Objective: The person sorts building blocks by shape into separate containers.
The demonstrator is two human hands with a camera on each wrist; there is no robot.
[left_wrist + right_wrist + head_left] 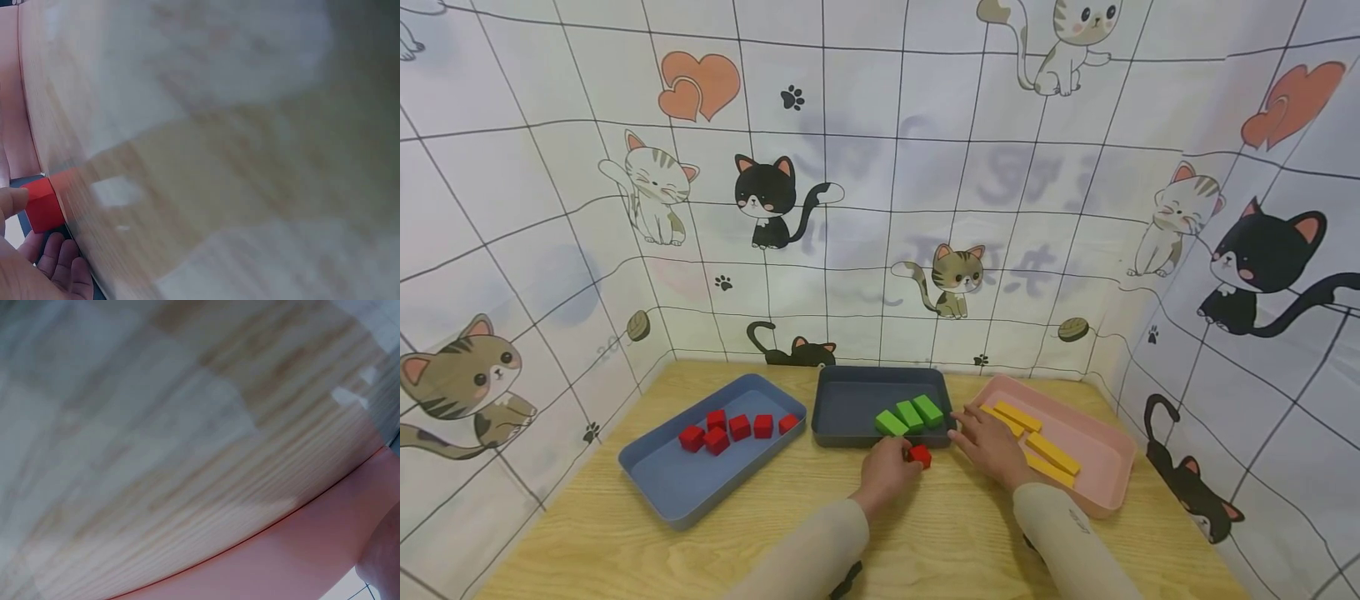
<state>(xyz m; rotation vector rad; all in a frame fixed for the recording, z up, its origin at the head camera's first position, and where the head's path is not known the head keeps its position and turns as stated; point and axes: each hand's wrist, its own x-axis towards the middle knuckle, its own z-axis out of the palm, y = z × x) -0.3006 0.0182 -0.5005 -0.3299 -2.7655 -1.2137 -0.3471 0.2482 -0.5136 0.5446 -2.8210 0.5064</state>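
Observation:
In the head view my left hand (883, 477) pinches a red cube (921, 456) just in front of the dark grey tray (850, 433). The left wrist view shows the thumb at one side of that cube (45, 206), with the other fingers (59, 259) curled below it. My right hand (991, 446) holds nothing; its fingers reach toward the dark tray's right end, over the left side of the pink tray (1108, 442). Three green blocks (908, 415) lie slanted side by side in the dark tray. Only a sliver of the right hand (381, 553) appears in the right wrist view.
At the left stands a blue tray (677, 492) with several red cubes (740, 427) in it. Several yellow bars (1052, 452) lie in the pink tray, partly behind the right hand. The wooden table (940, 542) meets a cat-print wall covering (865, 200) at the back and sides.

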